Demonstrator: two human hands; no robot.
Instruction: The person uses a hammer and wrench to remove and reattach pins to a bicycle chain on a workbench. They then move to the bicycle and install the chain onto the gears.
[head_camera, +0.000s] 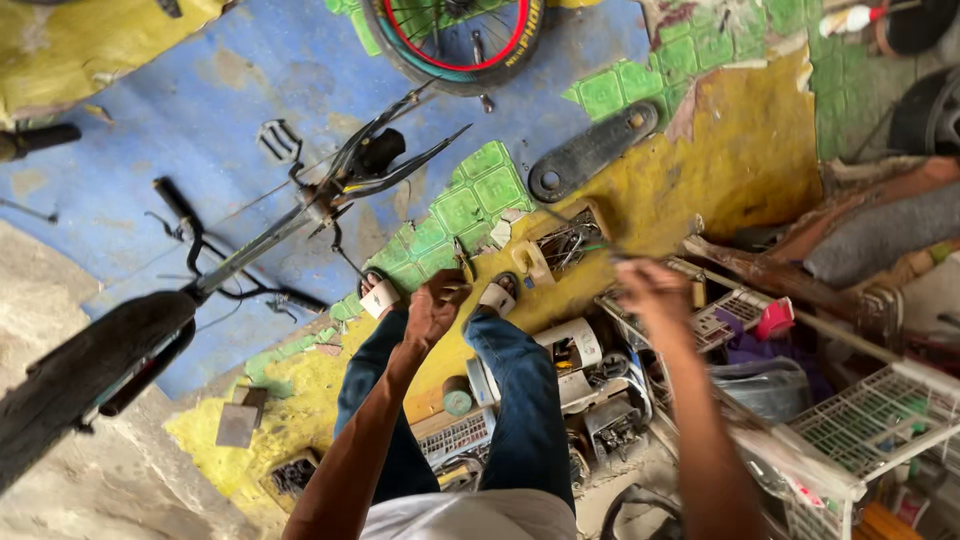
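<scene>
Left hand (436, 308) clamped on a small metal tool (463, 262), above the sandalled feet on the painted floor (700, 170). Right hand (650, 288) blurred, grip unclear. Tool looks stiff, light; hold mid-shaft.

1. The left arm reached forward and down between the knees, bare to above the elbow.
2. The left hand (434, 308) was curled, knuckles up, fingers closed round something small that could not be made out.
3. The right arm stretched forward, forearm bare.
4. The right hand (652, 289) was blurred, back toward the camera, fingers bent; whether it gripped anything could not be told.
5. The two hands were well apart.
</scene>
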